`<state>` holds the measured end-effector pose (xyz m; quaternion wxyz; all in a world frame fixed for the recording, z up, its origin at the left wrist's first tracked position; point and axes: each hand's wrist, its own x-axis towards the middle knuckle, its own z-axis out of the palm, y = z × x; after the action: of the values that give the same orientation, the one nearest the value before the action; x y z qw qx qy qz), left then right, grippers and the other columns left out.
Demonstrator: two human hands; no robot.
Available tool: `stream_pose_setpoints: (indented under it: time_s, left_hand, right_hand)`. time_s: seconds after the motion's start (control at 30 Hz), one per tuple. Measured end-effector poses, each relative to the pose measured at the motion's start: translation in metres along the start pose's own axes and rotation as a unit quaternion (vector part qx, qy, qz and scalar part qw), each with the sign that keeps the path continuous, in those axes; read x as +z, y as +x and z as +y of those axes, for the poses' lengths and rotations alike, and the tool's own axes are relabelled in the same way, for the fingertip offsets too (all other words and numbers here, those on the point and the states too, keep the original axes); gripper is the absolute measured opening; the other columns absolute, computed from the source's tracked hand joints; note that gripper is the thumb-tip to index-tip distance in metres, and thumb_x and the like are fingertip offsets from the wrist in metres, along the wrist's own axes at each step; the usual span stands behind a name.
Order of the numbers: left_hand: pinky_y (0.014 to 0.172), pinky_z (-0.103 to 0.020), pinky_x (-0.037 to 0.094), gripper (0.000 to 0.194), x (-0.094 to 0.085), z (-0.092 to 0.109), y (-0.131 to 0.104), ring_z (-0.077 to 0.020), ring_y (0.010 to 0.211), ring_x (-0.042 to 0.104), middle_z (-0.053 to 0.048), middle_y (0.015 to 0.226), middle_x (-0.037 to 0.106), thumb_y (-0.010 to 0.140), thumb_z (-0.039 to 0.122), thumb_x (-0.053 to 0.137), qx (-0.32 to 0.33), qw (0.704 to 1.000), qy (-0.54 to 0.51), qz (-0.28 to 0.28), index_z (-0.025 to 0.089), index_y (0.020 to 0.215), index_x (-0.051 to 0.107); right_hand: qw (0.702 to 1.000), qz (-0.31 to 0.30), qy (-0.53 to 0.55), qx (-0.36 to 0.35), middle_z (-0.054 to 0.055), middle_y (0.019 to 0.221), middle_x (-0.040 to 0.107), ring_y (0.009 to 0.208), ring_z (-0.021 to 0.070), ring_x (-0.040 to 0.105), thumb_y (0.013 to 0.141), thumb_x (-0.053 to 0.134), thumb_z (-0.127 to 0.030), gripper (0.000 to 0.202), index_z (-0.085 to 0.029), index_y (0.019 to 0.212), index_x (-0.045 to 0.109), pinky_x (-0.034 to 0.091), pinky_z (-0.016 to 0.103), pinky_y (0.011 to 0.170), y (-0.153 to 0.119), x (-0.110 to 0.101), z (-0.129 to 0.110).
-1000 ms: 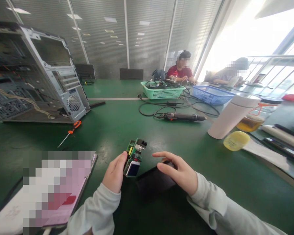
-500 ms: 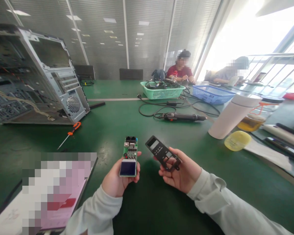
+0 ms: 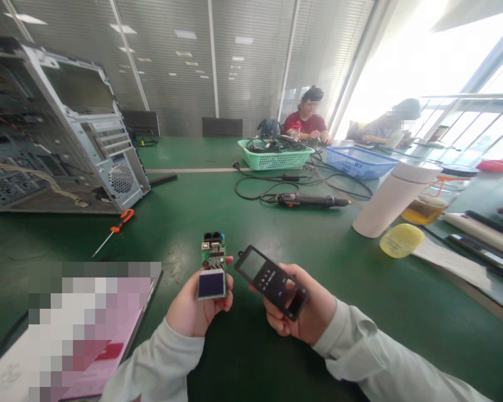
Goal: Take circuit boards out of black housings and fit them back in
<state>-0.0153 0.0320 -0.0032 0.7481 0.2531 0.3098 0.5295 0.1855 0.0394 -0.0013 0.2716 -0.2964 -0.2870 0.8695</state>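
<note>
My left hand (image 3: 193, 304) is closed around a small green circuit board (image 3: 217, 258), held upright above the green table. A dark rectangular display sits at the board's lower end, and black sockets line its top edge. To the right, my right hand (image 3: 308, 307) grips a black faceplate (image 3: 272, 282) with cut-out windows and small white markings. The plate leans with its upper end toward the board; a gap separates the two. My right fingers pass behind the plate and are partly hidden.
An opened computer case (image 3: 67, 134) stands at the left, with an orange-handled screwdriver (image 3: 116, 228) in front. Ahead lie a corded electric screwdriver (image 3: 310, 200), a green basket of cables (image 3: 276, 161) and a blue basket (image 3: 360, 166). A white tumbler (image 3: 389, 201) stands right. Two people sit beyond.
The black faceplate has turned in my right hand and now shows its other face, a little lower. My left hand still holds the circuit board. The view has shifted slightly.
</note>
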Motion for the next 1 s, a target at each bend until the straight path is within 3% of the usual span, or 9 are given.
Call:
stream_pose_setpoints:
  time_s: [0.07,0.13,0.27,0.37,0.53,0.6,0.77,0.9,1.0]
  left_hand:
    - [0.048,-0.024,0.045,0.03,0.0,0.0,0.0,-0.0148,0.05,0.059,-0.005,0.066,0.068,0.082,0.031,0.058,0.006,1.0,0.0,0.013,0.014,0.104,0.07]
    - [0.048,-0.024,0.045,0.033,0.0,0.0,0.0,-0.0146,0.049,0.059,-0.005,0.066,0.068,0.082,0.031,0.058,0.01,1.0,-0.003,0.018,0.013,0.109,0.068]
    - [0.048,-0.024,0.046,0.029,0.001,0.001,0.0,-0.0144,0.049,0.059,-0.005,0.066,0.068,0.081,0.032,0.06,0.009,1.0,-0.014,0.024,0.013,0.101,0.07]
    - [0.048,-0.024,0.047,0.029,0.001,0.002,0.0,-0.0143,0.049,0.059,-0.004,0.065,0.067,0.08,0.031,0.062,0.006,1.0,-0.018,0.025,0.013,0.1,0.07]
    - [0.048,-0.024,0.047,0.029,-0.001,0.004,0.0,-0.0141,0.05,0.06,-0.004,0.065,0.067,0.08,0.03,0.062,-0.007,1.0,-0.024,0.013,0.013,0.102,0.07]
    - [0.05,-0.024,0.048,0.03,-0.002,0.004,0.0,-0.0143,0.052,0.061,-0.005,0.066,0.068,0.08,0.031,0.062,-0.01,1.0,-0.027,0.006,0.013,0.102,0.071]
    - [0.049,-0.024,0.048,0.029,-0.002,0.003,0.001,-0.0144,0.051,0.06,-0.006,0.066,0.068,0.079,0.031,0.063,-0.011,1.0,-0.021,0.002,0.013,0.1,0.073]
    - [0.049,-0.024,0.048,0.027,-0.002,0.004,0.001,-0.0146,0.051,0.06,-0.005,0.065,0.068,0.08,0.029,0.062,-0.015,1.0,-0.015,-0.002,0.013,0.098,0.074]
    - [0.051,-0.024,0.048,0.027,-0.001,0.007,0.0,-0.0145,0.052,0.06,-0.006,0.064,0.067,0.08,0.028,0.062,-0.027,1.0,-0.007,-0.014,0.011,0.097,0.074]
  right_hand:
    - [0.988,0.082,-0.112,-0.072,0.002,0.068,0.058,0.057,0.0154,0.058,0.071,0.058,-0.064,0.055,-0.014,0.096,0.057,0.04,0.023,0.047,0.0,0.001,-0.002]
    - [0.931,0.161,-0.267,-0.189,0.006,0.087,0.062,0.074,0.0193,0.062,0.071,0.063,-0.058,0.054,-0.016,0.104,0.055,0.048,0.028,0.06,-0.002,0.002,-0.006]
    - [0.691,0.246,-0.556,-0.39,0.007,0.107,0.059,0.097,0.0209,0.059,0.077,0.062,-0.033,0.037,-0.019,0.11,0.054,0.048,0.035,0.086,-0.011,0.001,-0.012]
    - [0.559,0.253,-0.655,-0.441,0.006,0.116,0.056,0.103,0.0195,0.058,0.081,0.057,-0.025,0.035,-0.022,0.115,0.051,0.048,0.032,0.088,-0.022,-0.002,-0.012]
    - [0.417,0.32,-0.755,-0.392,0.009,0.112,0.062,0.099,0.0238,0.061,0.086,0.053,-0.035,0.034,-0.021,0.117,0.051,0.051,0.037,0.085,-0.062,-0.026,-0.019]
    - [0.41,0.417,-0.751,-0.306,0.011,0.102,0.065,0.09,0.0278,0.064,0.084,0.051,-0.046,0.041,-0.02,0.116,0.051,0.051,0.041,0.078,-0.092,-0.049,-0.028]
    - [0.473,0.609,-0.629,-0.102,0.013,0.088,0.066,0.074,0.0329,0.065,0.07,0.054,-0.063,0.054,-0.023,0.106,0.055,0.049,0.048,0.069,-0.187,-0.131,-0.043]
    - [0.489,0.65,-0.581,-0.035,0.018,0.089,0.065,0.071,0.0361,0.064,0.066,0.055,-0.067,0.056,-0.027,0.105,0.053,0.046,0.053,0.07,-0.234,-0.178,-0.035]
    - [0.516,0.631,-0.578,-0.016,0.023,0.102,0.063,0.079,0.0368,0.065,0.065,0.053,-0.068,0.065,-0.024,0.113,0.05,0.047,0.053,0.077,-0.241,-0.186,-0.03]
